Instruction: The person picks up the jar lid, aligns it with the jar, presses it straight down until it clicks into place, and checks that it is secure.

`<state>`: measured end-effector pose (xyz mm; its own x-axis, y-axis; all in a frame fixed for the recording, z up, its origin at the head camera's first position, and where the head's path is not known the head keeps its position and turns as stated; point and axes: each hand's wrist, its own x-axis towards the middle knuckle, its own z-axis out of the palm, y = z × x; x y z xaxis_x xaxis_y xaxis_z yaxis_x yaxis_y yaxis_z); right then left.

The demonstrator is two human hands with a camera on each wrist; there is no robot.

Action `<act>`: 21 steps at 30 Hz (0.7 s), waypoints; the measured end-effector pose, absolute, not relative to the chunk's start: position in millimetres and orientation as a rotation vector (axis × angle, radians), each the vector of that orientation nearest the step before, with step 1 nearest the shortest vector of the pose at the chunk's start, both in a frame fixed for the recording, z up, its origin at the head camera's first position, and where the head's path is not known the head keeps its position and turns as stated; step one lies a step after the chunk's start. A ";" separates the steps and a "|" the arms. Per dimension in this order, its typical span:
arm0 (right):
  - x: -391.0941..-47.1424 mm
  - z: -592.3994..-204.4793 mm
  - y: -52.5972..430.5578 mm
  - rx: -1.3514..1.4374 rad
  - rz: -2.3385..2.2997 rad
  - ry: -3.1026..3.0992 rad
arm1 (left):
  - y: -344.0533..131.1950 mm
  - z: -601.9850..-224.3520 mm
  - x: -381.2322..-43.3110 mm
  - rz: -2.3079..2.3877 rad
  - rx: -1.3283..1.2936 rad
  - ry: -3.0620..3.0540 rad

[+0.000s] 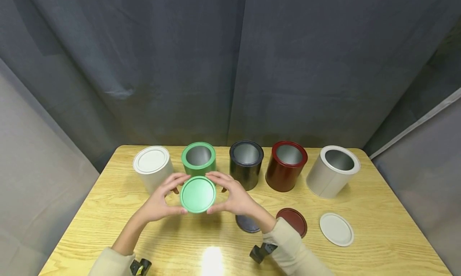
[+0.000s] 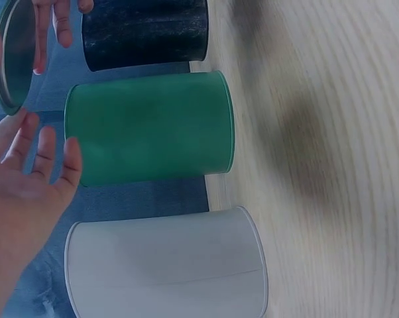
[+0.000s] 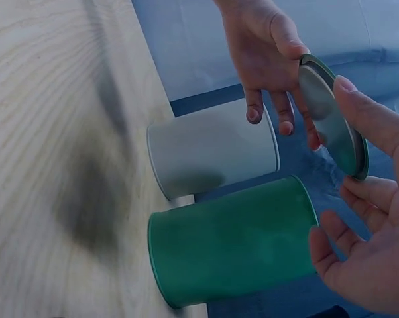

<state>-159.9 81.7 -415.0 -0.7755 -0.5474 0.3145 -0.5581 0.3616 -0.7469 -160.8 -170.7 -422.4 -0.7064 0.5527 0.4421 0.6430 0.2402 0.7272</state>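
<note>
A round green lid [image 1: 198, 194] is held up off the table between both hands, in front of the open green can [image 1: 199, 158]. My left hand [image 1: 161, 199] grips its left rim, thumb low and fingertips high. On the opposite rim, my right hand [image 1: 234, 196] pinches in the same way. The right wrist view shows the grey underside of the lid [image 3: 329, 119], tilted, apart from the green can [image 3: 232, 242]. In the left wrist view, the green can [image 2: 150, 129] stands just beyond the left hand [image 2: 27, 179].
Left of the green can stands a white can [image 1: 152, 166] with its lid on. Rightward are open black [image 1: 246, 168], dark red [image 1: 286, 168] and white [image 1: 331, 174] cans. Black [image 1: 247, 224], dark red [image 1: 293, 221] and white [image 1: 336, 229] lids lie on the wooden table [image 1: 173, 252].
</note>
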 end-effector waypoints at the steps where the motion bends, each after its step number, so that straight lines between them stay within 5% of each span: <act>1: -160.6 -414.1 81.7 1.053 1.415 -2.580 | -169.2 -418.1 -159.3 -1.476 -1.170 -2.380; 9: -167.5 -409.2 82.0 1.059 1.365 -2.580 | -162.6 -394.1 -153.4 -1.431 -1.177 -2.329; 21: -175.6 -398.2 81.5 1.076 1.352 -2.573 | -173.8 -410.8 -176.7 -1.394 -1.185 -2.340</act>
<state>-175.6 81.5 -398.2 -0.7581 -0.5579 0.3376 -0.5946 0.3789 -0.7091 -176.7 -173.8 -410.8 -0.6693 0.5443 0.5057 0.7039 0.2468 0.6660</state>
